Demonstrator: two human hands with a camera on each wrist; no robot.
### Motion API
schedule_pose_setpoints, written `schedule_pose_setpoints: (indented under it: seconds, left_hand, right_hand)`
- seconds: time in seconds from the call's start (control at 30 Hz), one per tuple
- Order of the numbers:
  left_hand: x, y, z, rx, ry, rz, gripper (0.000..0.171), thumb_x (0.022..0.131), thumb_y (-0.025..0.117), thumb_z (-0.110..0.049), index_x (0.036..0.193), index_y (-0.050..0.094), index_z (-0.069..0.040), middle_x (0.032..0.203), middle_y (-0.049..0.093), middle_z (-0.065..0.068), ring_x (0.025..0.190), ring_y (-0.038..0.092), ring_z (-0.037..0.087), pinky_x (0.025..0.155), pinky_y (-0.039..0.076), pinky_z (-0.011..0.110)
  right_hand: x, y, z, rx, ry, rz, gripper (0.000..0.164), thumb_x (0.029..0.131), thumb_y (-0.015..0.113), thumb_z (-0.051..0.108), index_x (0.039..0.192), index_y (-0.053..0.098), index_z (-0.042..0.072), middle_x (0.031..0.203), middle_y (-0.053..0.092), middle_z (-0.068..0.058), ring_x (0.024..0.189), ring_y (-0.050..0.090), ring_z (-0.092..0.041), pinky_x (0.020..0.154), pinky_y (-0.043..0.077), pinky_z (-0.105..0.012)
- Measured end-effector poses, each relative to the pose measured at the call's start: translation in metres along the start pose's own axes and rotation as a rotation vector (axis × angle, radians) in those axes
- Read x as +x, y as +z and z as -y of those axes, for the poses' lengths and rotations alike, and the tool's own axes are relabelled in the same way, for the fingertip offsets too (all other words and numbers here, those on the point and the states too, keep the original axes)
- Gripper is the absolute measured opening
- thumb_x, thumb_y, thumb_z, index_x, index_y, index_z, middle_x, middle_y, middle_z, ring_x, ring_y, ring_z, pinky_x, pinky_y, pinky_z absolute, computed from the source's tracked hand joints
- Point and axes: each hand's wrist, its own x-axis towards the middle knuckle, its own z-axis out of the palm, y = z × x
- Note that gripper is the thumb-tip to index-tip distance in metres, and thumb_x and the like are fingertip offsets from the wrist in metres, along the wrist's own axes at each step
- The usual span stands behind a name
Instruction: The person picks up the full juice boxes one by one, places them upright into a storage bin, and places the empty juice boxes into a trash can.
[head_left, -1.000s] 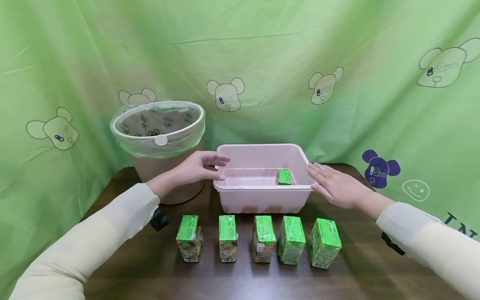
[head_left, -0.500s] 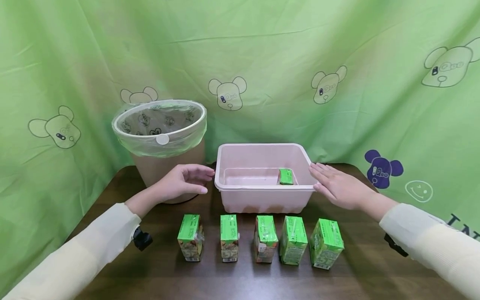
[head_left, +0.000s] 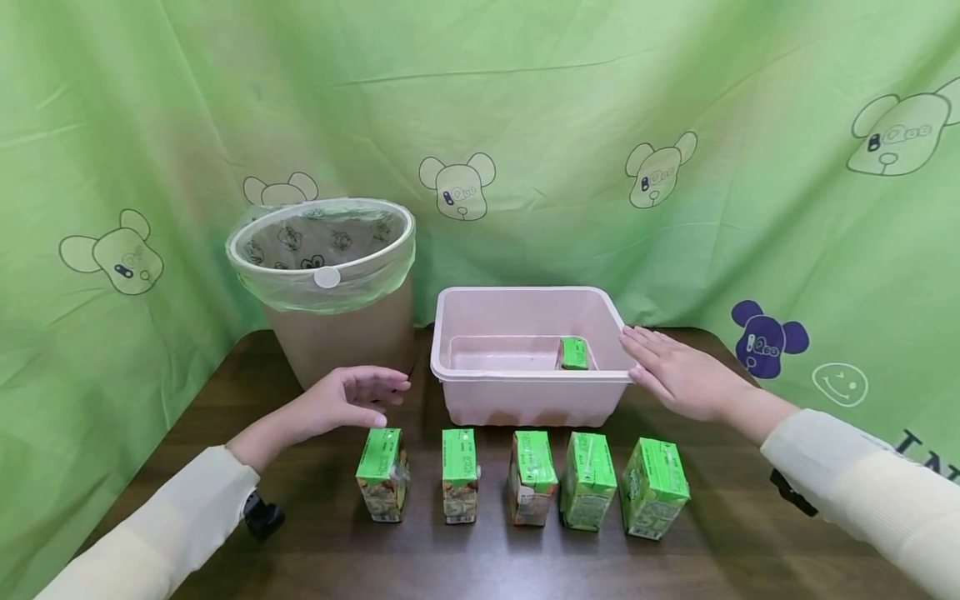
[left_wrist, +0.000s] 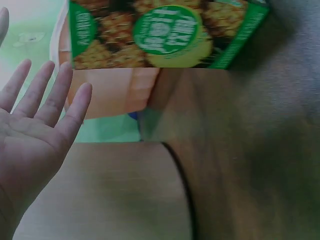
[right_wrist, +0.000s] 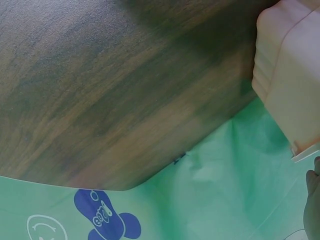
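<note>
My left hand (head_left: 341,404) hovers above the leftmost juice box (head_left: 381,475), its fingers extended and holding nothing. In the left wrist view that juice box (left_wrist: 160,32) shows its patterned side beside the spread fingers. My right hand (head_left: 678,375) lies flat with straight fingers against the right rim of the pink bin (head_left: 532,400). One small green-topped box (head_left: 573,353) is inside the bin, toward its right end. In the right wrist view only a sliver of my right hand (right_wrist: 312,200) shows, below the bin's outer wall (right_wrist: 300,75).
Several more green-topped boxes, among them a middle one (head_left: 533,479) and a rightmost one (head_left: 655,487), stand in a row before the bin on the dark wooden table (head_left: 480,558). A lined trash can (head_left: 345,333) stands back left. A green curtain (head_left: 525,83) hangs behind.
My left hand has drawn away from the bin's left rim, moving left and toward me to the leftmost juice box. The right hand keeps its place at the rim.
</note>
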Motion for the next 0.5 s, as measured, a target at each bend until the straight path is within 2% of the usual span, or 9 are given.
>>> schedule_pose_setpoints:
  seconds: [0.1,0.17,0.23,0.37,0.5]
  left_hand:
    - [-0.004,0.001,0.008,-0.027,0.002,0.030,0.058,0.084,0.072,0.000,0.136,0.047,0.009,0.133,0.056,0.021,0.119,0.054,0.040,0.100,0.041,0.057]
    - [-0.007,0.002,0.013,-0.047,0.010,0.053,0.060,0.084,0.072,0.000,0.137,0.044,0.011,0.134,0.054,0.022,0.121,0.053,0.041,0.101,0.040,0.056]
    - [-0.010,0.003,0.017,-0.077,0.019,0.080,0.064,0.084,0.073,-0.002,0.138,0.041,0.012,0.136,0.053,0.022,0.122,0.050,0.043,0.103,0.041,0.051]
    - [-0.015,0.006,0.027,-0.138,0.042,0.133,0.074,0.082,0.077,-0.008,0.142,0.037,0.009,0.138,0.048,0.026,0.126,0.046,0.046,0.104,0.043,0.040]
    - [-0.019,0.011,0.034,-0.155,0.035,0.148,0.083,0.079,0.081,-0.015,0.144,0.035,0.006,0.140,0.046,0.026,0.129,0.043,0.040,0.102,0.043,0.032]
  right_hand:
    - [0.000,0.000,-0.001,0.004,0.009,0.002,0.053,0.103,0.047,0.024,0.142,0.039,-0.010,0.147,0.037,-0.028,0.136,0.034,-0.043,0.117,0.020,-0.040]
    - [0.000,0.001,-0.001,0.004,0.018,0.000,0.053,0.102,0.048,0.025,0.143,0.039,-0.009,0.148,0.037,-0.027,0.136,0.034,-0.042,0.118,0.017,-0.037]
    - [-0.001,0.001,-0.001,0.010,0.029,0.000,0.053,0.102,0.048,0.025,0.143,0.038,-0.008,0.148,0.036,-0.027,0.137,0.033,-0.042,0.118,0.013,-0.032]
    - [-0.001,0.001,0.000,0.016,0.025,-0.004,0.053,0.102,0.048,0.024,0.143,0.038,-0.009,0.148,0.036,-0.028,0.136,0.033,-0.043,0.118,0.013,-0.032]
    - [0.000,0.001,0.001,0.019,0.013,-0.016,0.053,0.102,0.048,0.023,0.143,0.038,-0.009,0.147,0.037,-0.028,0.135,0.034,-0.043,0.118,0.009,-0.028]
